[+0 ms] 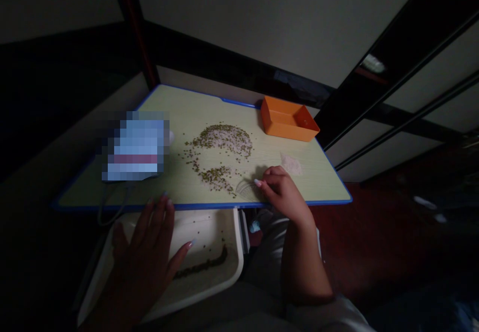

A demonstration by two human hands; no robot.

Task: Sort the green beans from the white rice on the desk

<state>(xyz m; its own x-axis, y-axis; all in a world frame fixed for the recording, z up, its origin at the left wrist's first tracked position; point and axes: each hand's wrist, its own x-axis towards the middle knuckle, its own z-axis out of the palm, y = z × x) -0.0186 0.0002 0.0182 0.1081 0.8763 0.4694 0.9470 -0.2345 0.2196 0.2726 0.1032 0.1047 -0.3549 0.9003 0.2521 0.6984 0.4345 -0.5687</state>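
Observation:
My right hand (280,190) rests at the near edge of the pale green tabletop (175,105), thumb and fingers pinched together. What the pinch holds, if anything, is hidden. Beside its thumb is something faint with thin curved lines (247,190), too dim to name. A larger heap of mixed small green and whitish grains (224,140) lies mid-table. Nearer me is a smaller patch of mostly green grains (217,177). Just beyond my right hand is a patch of whitish grains (291,163). My left hand (149,242) is over the white bin (239,252), fingers stretched out and holding nothing visible.
Dark grains line the bottom of the bin, below the table's blue edge (209,206). At the back right of the tabletop stands an orange box (290,131). A blurred-out bluish object (138,145) sits at the left, with a thin cord (103,212) hanging near it.

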